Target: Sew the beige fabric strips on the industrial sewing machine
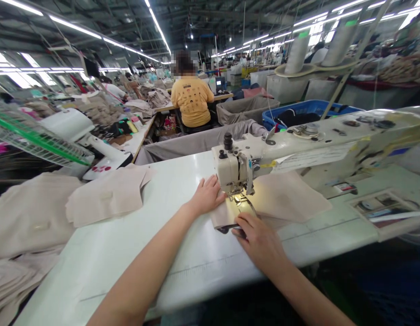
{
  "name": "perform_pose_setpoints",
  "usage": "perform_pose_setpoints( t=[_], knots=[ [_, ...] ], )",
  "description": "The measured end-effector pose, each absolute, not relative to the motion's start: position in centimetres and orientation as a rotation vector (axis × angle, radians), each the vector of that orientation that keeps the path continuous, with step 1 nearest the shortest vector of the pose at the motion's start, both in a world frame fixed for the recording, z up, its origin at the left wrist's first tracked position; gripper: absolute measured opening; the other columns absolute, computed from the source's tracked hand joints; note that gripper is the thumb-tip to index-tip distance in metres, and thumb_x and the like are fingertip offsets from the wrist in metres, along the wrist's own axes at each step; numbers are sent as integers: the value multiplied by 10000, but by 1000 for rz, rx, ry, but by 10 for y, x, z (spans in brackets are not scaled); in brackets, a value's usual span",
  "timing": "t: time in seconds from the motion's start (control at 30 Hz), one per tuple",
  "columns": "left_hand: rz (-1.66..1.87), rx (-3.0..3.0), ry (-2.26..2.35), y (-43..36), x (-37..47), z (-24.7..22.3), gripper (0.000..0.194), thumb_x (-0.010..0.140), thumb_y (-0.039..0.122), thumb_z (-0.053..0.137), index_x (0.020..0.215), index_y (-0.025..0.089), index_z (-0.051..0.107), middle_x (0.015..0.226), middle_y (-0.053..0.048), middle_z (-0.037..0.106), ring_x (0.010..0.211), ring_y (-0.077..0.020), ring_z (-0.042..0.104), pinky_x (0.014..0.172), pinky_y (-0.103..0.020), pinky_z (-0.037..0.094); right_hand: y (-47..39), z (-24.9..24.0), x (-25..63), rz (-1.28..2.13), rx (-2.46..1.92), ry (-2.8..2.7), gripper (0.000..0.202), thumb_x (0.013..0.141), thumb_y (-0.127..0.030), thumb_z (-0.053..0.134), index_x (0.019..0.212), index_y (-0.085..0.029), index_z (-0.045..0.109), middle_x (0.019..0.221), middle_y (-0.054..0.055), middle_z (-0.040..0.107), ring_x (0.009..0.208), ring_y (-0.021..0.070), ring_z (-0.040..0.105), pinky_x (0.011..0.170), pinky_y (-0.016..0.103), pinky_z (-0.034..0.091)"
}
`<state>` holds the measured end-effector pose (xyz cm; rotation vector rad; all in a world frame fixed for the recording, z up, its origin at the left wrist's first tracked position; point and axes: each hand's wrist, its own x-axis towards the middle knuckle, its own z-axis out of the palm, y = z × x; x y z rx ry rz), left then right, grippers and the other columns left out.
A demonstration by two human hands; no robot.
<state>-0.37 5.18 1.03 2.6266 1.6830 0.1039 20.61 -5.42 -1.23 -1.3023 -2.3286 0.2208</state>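
A beige fabric piece (288, 197) lies under the head of a white sewing machine (230, 165), where a lamp lights the needle area. My left hand (207, 194) rests with its fingers apart on the table at the left of the machine head, its fingertips beside the fabric's edge. In front of the needle, my right hand (255, 235) pinches the near edge of the fabric between thumb and fingers. The part of the fabric beneath the machine head is partly hidden.
Beige fabric pieces (106, 195) lie on the left of the pale table (128, 253), near a white fan (69, 127). Behind the table stand a grey cloth-lined bin (183, 147) and a blue basket (308, 108). A person in yellow (192, 100) sits farther back.
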Motion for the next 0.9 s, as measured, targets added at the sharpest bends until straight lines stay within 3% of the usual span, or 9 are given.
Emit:
perform_pose_setpoints(
  t=[0.9],
  knots=[
    [122,2605,1651,59,-3,11,346,984,392,491,1250,205,613,1371,-131,592,1354,-309,455,1151,-514,299,-47,-13,205,222,-1324,-2336,81,929,-185,595,984,-210,648,1072,75,695,912,220,678,763,319,541]
  ],
)
